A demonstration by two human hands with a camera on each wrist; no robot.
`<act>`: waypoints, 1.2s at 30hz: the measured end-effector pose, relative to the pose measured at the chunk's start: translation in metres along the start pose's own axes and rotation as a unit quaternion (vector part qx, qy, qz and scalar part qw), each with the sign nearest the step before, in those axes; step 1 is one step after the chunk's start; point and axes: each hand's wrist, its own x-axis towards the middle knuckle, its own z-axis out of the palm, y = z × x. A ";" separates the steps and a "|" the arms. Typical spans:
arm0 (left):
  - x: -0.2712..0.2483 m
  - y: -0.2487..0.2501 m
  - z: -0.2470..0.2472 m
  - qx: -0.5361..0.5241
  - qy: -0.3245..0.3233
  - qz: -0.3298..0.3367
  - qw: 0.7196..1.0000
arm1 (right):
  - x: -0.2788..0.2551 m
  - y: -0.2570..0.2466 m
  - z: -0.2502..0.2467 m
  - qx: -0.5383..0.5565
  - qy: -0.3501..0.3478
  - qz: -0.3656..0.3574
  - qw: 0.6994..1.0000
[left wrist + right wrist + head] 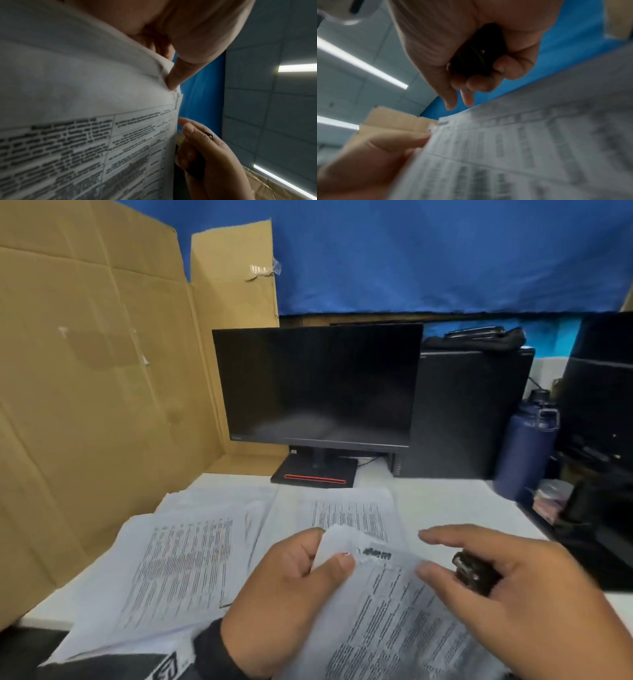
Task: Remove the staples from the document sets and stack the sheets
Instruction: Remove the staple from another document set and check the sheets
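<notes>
My left hand [301,573] pinches the top left corner of a printed document set [394,621] and lifts it off the desk; the corner [175,94] looks torn and crumpled under the thumb [176,75]. My right hand [507,587] curls its lower fingers around a black staple remover [474,573], also seen in the right wrist view as the staple remover [476,54], while its thumb and forefinger stretch toward the sheet's top edge. Printed loose sheets [185,563] lie spread on the white desk to the left, more sheets [346,511] behind.
A dark monitor [318,385] stands at the back of the desk, a black computer tower [469,412] and a blue bottle [527,446] to its right. Tall cardboard [92,392] walls off the left. Dark clutter [589,501] fills the right edge.
</notes>
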 end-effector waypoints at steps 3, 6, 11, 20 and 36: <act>-0.005 -0.012 0.014 0.004 -0.033 0.001 0.999 | -0.001 0.003 0.014 0.036 -0.082 -0.006 0.996; -0.006 -0.019 0.019 0.029 -0.044 0.009 0.999 | -0.001 0.007 0.023 -0.006 -0.113 -0.028 0.993; -0.010 -0.025 0.023 0.070 -0.067 0.007 0.995 | 0.002 0.016 0.036 -0.017 -0.122 -0.045 0.991; -0.011 -0.023 0.026 0.039 -0.040 -0.029 0.998 | 0.003 0.026 0.046 0.037 -0.111 -0.036 0.993; -0.010 -0.024 0.020 0.050 -0.081 -0.030 0.995 | 0.001 0.026 0.055 0.034 -0.114 -0.038 0.992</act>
